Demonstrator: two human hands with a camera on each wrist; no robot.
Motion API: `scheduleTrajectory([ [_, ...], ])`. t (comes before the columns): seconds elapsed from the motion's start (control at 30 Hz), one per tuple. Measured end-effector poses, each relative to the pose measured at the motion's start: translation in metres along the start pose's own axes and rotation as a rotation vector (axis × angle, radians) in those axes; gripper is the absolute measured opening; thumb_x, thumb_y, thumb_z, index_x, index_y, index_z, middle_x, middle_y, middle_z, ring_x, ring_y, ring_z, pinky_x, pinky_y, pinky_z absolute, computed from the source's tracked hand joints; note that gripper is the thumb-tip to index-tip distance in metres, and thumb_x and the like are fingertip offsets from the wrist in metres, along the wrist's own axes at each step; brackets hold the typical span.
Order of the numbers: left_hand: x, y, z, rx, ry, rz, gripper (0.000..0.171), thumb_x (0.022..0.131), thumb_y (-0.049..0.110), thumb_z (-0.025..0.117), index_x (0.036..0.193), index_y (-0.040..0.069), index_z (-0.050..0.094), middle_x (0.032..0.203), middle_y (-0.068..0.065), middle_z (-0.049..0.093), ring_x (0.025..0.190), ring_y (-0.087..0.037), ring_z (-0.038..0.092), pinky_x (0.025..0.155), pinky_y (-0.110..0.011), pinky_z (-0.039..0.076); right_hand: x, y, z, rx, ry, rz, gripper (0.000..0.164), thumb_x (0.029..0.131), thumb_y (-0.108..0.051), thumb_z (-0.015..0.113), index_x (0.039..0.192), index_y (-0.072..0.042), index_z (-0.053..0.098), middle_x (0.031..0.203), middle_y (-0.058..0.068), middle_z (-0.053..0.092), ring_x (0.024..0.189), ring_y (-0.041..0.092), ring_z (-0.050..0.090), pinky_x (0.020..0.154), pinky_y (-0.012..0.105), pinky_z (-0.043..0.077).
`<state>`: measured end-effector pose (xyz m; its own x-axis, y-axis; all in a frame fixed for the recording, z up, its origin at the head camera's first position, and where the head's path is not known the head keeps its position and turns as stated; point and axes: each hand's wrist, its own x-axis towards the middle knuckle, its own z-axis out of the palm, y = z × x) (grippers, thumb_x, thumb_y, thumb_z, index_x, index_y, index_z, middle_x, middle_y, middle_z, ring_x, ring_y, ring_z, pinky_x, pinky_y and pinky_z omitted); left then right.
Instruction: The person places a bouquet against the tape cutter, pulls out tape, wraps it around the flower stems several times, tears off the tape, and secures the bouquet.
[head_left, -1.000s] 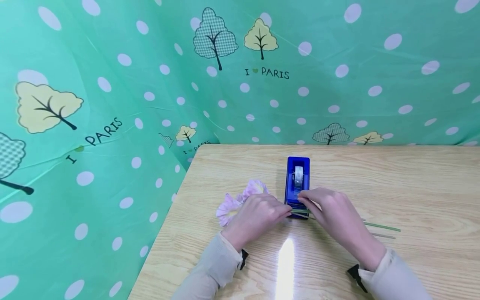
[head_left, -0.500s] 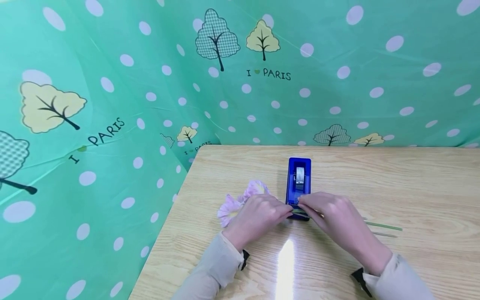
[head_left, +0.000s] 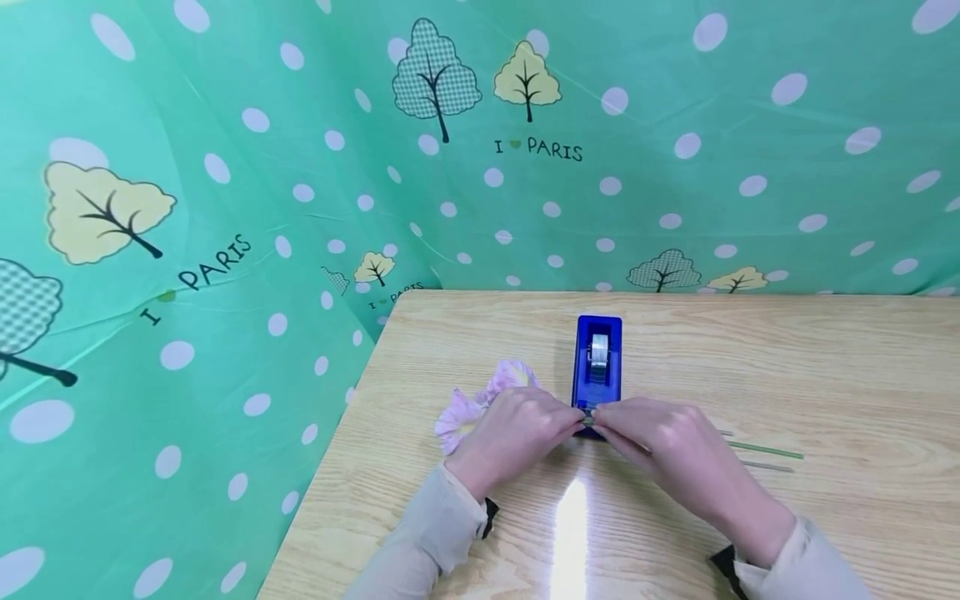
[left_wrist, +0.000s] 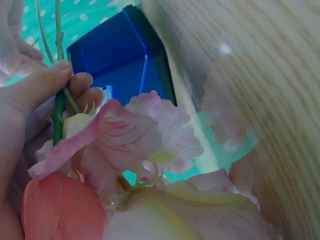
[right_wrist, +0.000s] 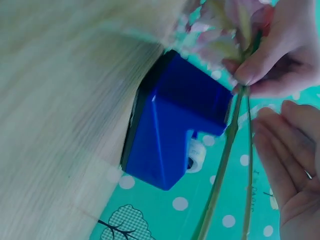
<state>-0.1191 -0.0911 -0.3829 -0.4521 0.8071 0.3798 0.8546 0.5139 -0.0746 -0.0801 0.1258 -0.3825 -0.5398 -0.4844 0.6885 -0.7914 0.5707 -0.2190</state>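
My left hand (head_left: 519,429) pinches the green stems (left_wrist: 59,107) of pink and lilac artificial flowers (left_wrist: 160,135) between thumb and fingers, just below the blossoms. A blue tape dispenser (head_left: 597,367) with a roll of tape (right_wrist: 196,156) in it stands behind the stems, its near end overlapped by both hands. My right hand (head_left: 675,442) is right beside the left one, fingertips at the stems. In the right wrist view its fingers are close along the thin stem; I cannot tell whether they pinch a piece of clear tape. The stems' tails run out to the right under that hand.
The wooden table (head_left: 840,375) bears the dispenser and a bright light reflection near the front. A green curtain (head_left: 337,167) with white dots and printed trees hangs along the back and left side.
My right hand has moved slightly down and left, from over the dispenser's near end to the stems beside the left fingertips. My left hand keeps its grip on the stems.
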Motion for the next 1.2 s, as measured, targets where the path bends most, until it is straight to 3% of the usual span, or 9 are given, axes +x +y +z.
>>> scheduleTrajectory([
  [0.2,0.0000,0.0002,0.0015,-0.006,0.018,0.005,0.010,0.095,0.020,0.068,0.099,0.018,0.076,0.089,0.009,0.076,0.075,-0.003,0.069,0.073,-0.015,0.055,-0.0033,-0.0018,-0.0008,0.004,-0.014,-0.010,0.015,0.084,-0.010,0.074,0.099,-0.011,0.077,0.097,0.000,0.077,0.085,0.016,0.074,0.073,0.030,0.060],
  [0.27,-0.0006,-0.0001,0.0018,-0.010,0.019,0.002,0.010,0.095,0.020,0.068,0.099,0.018,0.076,0.090,0.009,0.076,0.076,-0.003,0.070,0.073,-0.015,0.055,-0.0042,-0.0015,-0.0005,0.009,-0.009,-0.010,0.012,0.090,-0.016,0.070,0.099,-0.011,0.077,0.096,0.001,0.077,0.084,0.016,0.074,0.072,0.030,0.060],
  [0.43,-0.0008,-0.0001,0.0023,-0.029,0.023,-0.011,0.009,0.094,0.019,0.069,0.099,0.017,0.076,0.091,0.008,0.077,0.076,-0.003,0.070,0.073,-0.014,0.055,-0.0075,-0.0011,0.0005,0.007,-0.005,-0.020,0.044,0.106,-0.037,0.043,0.097,-0.012,0.078,0.095,0.001,0.077,0.083,0.016,0.074,0.071,0.030,0.060],
  [0.6,0.0007,0.0008,0.0007,-0.018,0.025,-0.010,0.010,0.095,0.020,0.067,0.099,0.018,0.076,0.091,0.008,0.077,0.075,-0.002,0.070,0.072,-0.013,0.055,-0.0090,-0.0005,-0.0005,-0.007,-0.010,-0.033,0.027,0.100,-0.030,0.058,0.096,-0.013,0.079,0.097,0.002,0.077,0.084,0.017,0.074,0.072,0.030,0.060],
  [0.83,0.0008,0.0015,0.0006,-0.006,0.005,-0.010,0.012,0.095,0.020,0.067,0.102,0.016,0.076,0.092,0.006,0.077,0.077,-0.004,0.071,0.075,-0.016,0.056,-0.0092,-0.0020,0.0014,-0.060,-0.054,-0.074,0.051,0.107,-0.038,0.036,0.096,-0.011,0.079,0.102,0.005,0.076,0.091,0.019,0.073,0.077,0.034,0.060],
  [1.07,0.0007,0.0017,0.0017,-0.007,0.005,-0.009,0.011,0.096,0.019,0.066,0.100,0.016,0.075,0.089,0.006,0.076,0.074,-0.004,0.070,0.073,-0.016,0.056,-0.0099,-0.0018,0.0046,-0.024,-0.049,-0.082,0.031,0.101,-0.031,0.055,0.096,-0.012,0.079,0.105,0.002,0.075,0.095,0.018,0.071,0.080,0.034,0.059],
  [1.2,0.0010,0.0019,0.0013,0.006,0.012,-0.005,0.010,0.096,0.019,0.065,0.098,0.017,0.075,0.086,0.007,0.076,0.071,-0.003,0.068,0.071,-0.016,0.055,-0.0092,-0.0013,0.0061,-0.001,-0.038,-0.072,0.035,0.104,-0.034,0.051,0.098,-0.013,0.079,0.104,0.000,0.075,0.095,0.016,0.070,0.080,0.032,0.059],
])
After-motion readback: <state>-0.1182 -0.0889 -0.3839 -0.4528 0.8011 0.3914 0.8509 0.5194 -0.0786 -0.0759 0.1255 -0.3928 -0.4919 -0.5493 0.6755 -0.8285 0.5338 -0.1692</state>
